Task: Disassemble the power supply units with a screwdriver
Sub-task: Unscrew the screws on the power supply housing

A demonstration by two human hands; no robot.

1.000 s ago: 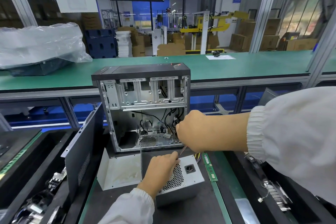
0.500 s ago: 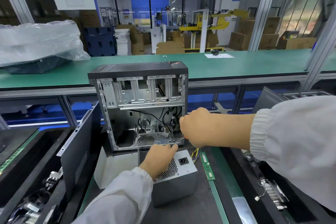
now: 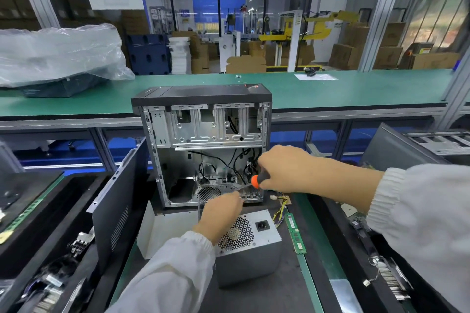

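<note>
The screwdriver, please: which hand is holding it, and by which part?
The right hand grips the screwdriver by its black and orange handle; the shaft points toward the left hand.

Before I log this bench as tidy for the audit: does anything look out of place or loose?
Yes. A green memory stick lies loose on the mat beside the power supply unit, and a bundle of yellow wires trails out by the open computer case. Nothing looks spilled or broken.

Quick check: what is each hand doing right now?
Left hand: on the power supply unit, fingers at the screwdriver tip; grip cannot be told.
Right hand: grips the screwdriver handle.
</note>
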